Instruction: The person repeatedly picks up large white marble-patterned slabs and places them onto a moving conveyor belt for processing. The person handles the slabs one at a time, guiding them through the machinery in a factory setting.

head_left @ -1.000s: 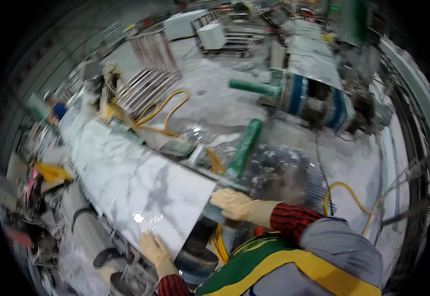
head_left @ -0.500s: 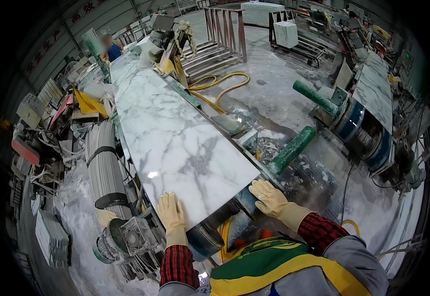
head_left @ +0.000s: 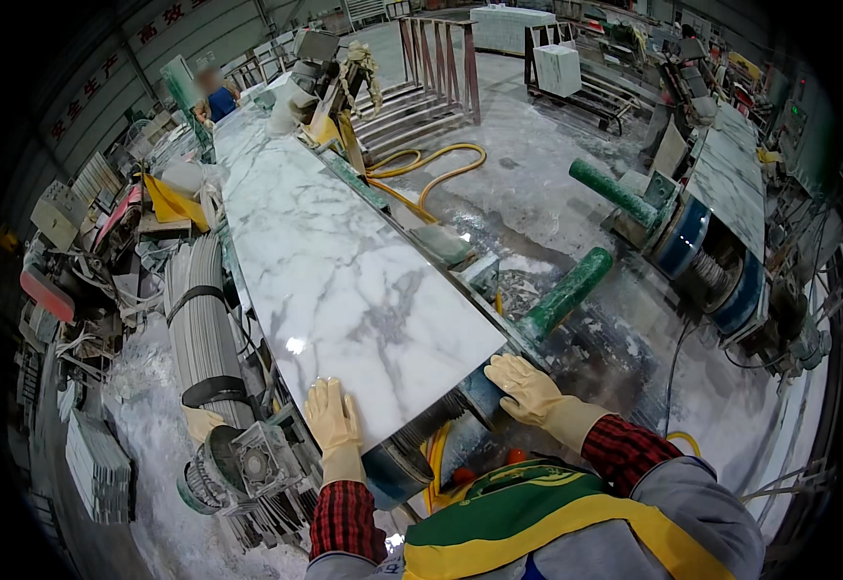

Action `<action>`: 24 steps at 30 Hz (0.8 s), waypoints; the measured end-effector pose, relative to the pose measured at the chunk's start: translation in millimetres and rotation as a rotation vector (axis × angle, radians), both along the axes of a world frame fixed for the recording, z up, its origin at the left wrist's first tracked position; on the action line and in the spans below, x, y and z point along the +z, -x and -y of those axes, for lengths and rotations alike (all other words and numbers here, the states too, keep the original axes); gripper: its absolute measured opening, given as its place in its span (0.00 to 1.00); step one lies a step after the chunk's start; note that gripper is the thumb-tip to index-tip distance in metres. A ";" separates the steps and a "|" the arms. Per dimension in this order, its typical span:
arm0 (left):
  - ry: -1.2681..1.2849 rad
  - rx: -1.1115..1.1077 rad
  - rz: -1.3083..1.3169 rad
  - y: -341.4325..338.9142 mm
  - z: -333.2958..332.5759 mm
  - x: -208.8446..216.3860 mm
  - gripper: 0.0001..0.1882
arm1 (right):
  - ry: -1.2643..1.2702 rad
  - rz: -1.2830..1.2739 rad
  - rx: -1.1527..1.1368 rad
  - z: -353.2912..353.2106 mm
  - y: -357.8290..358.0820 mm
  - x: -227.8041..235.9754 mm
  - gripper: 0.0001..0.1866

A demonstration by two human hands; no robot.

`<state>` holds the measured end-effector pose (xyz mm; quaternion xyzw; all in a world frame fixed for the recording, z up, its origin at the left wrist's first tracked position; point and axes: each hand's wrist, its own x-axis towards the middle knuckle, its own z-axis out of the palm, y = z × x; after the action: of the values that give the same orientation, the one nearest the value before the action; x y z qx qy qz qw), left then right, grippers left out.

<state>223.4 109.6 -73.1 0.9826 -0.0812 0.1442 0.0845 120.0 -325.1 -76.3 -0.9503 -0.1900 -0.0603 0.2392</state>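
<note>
A long polished slab of white marble with grey veins (head_left: 363,309) lies flat on a conveyor and runs away from me. My left hand (head_left: 333,420), in a cream rubber glove, rests palm down at the slab's near left corner, fingers stretched forward. By the near right corner is my right hand (head_left: 528,391), gloved alike, its fingers extended beside the slab's edge over the blue end roller (head_left: 482,394). Whether its fingertips touch the stone I cannot tell. Neither hand grips anything.
Green cylinders (head_left: 566,295) jut out on the right, beside a second conveyor with a slab (head_left: 731,179). A motor (head_left: 265,462) and a strapped grey bundle (head_left: 204,319) flank the left side. A yellow hose (head_left: 455,166) crosses the floor. Someone in blue (head_left: 220,101) stands at the far end.
</note>
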 end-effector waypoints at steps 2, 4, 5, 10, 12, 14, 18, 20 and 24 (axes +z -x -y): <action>0.009 -0.001 0.003 0.8 1.2 0.9 0.27 | 0.005 0.012 0.002 0.9 1.0 -1.7 0.38; 0.016 -0.002 0.010 3.0 0.1 -1.3 0.27 | -0.007 0.025 0.009 2.1 2.8 -2.6 0.39; 0.017 -0.007 0.016 3.8 -0.1 -2.5 0.27 | -0.013 0.031 0.012 2.5 3.6 -2.8 0.39; 0.026 -0.046 0.086 5.3 1.5 -2.2 0.26 | -0.014 0.033 -0.005 0.2 8.3 0.3 0.40; -0.030 -0.018 0.083 7.5 3.3 -1.1 0.26 | -0.013 0.032 -0.010 -0.7 10.4 1.7 0.41; -0.073 0.024 0.040 10.9 5.8 1.8 0.27 | -0.011 0.033 -0.011 -1.2 12.1 1.6 0.41; -0.112 0.096 -0.067 10.5 9.6 10.6 0.28 | -0.009 0.071 -0.005 -2.6 15.8 -2.8 0.41; -0.121 0.108 -0.098 6.5 9.5 12.8 0.29 | -0.009 0.097 -0.018 -3.7 18.1 -8.6 0.40; -0.114 0.140 -0.151 -7.3 4.8 14.9 0.30 | -0.091 0.173 0.003 -6.3 7.1 10.5 0.28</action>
<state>230.7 104.8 -58.2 0.9971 -0.0140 0.0706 0.0240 112.9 -318.8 -65.9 -0.9295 -0.2084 -0.1501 0.2647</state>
